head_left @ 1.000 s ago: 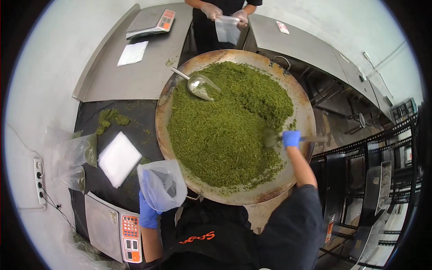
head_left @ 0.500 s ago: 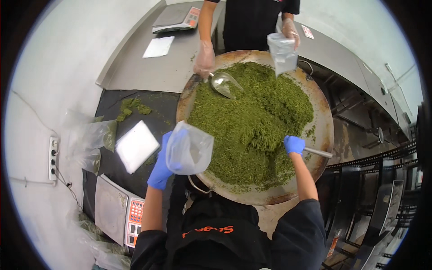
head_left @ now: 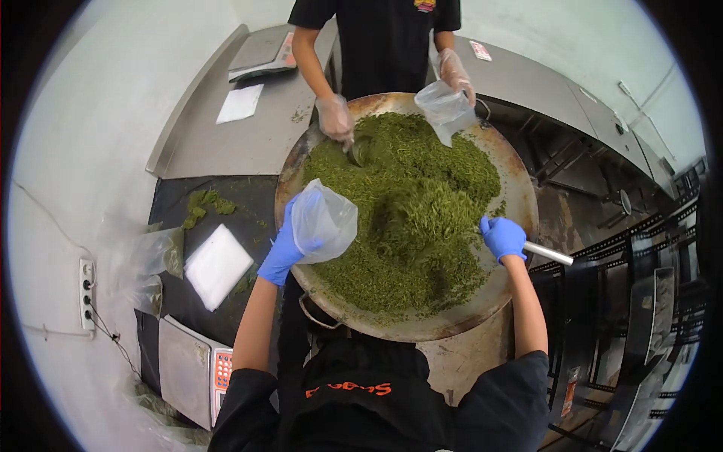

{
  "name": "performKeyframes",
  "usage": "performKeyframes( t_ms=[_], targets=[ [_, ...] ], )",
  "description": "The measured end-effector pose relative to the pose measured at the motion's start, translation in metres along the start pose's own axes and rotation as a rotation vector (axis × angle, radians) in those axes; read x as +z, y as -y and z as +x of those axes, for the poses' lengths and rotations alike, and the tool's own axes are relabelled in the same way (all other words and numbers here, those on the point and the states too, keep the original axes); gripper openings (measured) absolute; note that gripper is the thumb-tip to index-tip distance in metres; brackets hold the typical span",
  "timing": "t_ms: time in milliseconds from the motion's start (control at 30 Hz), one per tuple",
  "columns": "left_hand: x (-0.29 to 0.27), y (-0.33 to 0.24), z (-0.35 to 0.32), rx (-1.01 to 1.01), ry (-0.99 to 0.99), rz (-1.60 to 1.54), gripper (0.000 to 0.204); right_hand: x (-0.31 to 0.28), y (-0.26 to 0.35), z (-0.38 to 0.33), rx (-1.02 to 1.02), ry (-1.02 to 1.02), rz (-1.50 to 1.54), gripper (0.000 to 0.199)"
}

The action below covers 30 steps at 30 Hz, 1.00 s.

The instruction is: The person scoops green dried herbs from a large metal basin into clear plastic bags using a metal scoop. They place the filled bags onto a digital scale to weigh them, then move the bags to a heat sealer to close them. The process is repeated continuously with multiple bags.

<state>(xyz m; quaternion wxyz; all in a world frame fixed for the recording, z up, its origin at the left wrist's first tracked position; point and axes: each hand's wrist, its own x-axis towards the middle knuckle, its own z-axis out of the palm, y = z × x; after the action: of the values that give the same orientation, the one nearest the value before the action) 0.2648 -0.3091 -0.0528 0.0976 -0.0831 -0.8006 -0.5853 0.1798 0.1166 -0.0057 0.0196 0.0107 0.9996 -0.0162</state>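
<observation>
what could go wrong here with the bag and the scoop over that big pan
1. The clear plastic bag in the left hand hangs soft over the pan's rim, so its mouth may sag and green leaves could spill onto the black counter, where some already lie.
2. The right hand grips a metal scoop handle at the heap's edge; a full scoop may push leaves over the rim.
3. A co-worker's gloved hand works the same heap, so tools might collide.

Blue-gloved hands: two, yours, the left hand (head_left: 282, 252) and the right hand (head_left: 503, 236).
Clear-gloved hands: two, the co-worker's (head_left: 335, 118) (head_left: 455, 73).
Clear plastic bags held up: two, yours (head_left: 324, 222) and the co-worker's (head_left: 446, 109).
Round pans of green shreds: one (head_left: 520, 192).
Scales: two (head_left: 192, 369) (head_left: 263, 54).
White sheets: two (head_left: 218, 265) (head_left: 239, 103).
</observation>
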Motion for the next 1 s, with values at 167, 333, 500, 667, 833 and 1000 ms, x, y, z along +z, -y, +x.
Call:
performKeyframes(
  t_ms=[167, 333, 500, 667, 833, 1000],
  targets=[
    [0.042, -0.019, 0.029, -0.013, 0.060, -0.061, 0.098, -0.069, 0.035, -0.018, -0.056, -0.077, 0.061, 0.050],
    [0.073, -0.072, 0.066, 0.268, 0.161, 0.387, 0.097, -0.073, 0.059, -0.020, -0.225, -0.215, -0.049, 0.049],
    [0.072, -0.034, 0.071, 0.062, 0.271, 0.054, 0.098, -0.068, 0.072, -0.017, -0.432, -0.155, -0.089, 0.047],
    [0.075, -0.014, 0.075, 0.230, 0.394, 0.189, 0.113, -0.077, 0.089, 0.013, -0.462, -0.015, -0.186, 0.042],
    [0.087, -0.031, 0.072, 0.223, 0.314, 0.028, 0.123, -0.085, 0.082, 0.036, -0.430, 0.029, -0.079, 0.039],
    [0.100, -0.033, 0.073, 0.171, 0.149, 0.086, 0.117, -0.093, 0.108, 0.018, -0.610, -0.152, -0.317, 0.022]
  ],
)
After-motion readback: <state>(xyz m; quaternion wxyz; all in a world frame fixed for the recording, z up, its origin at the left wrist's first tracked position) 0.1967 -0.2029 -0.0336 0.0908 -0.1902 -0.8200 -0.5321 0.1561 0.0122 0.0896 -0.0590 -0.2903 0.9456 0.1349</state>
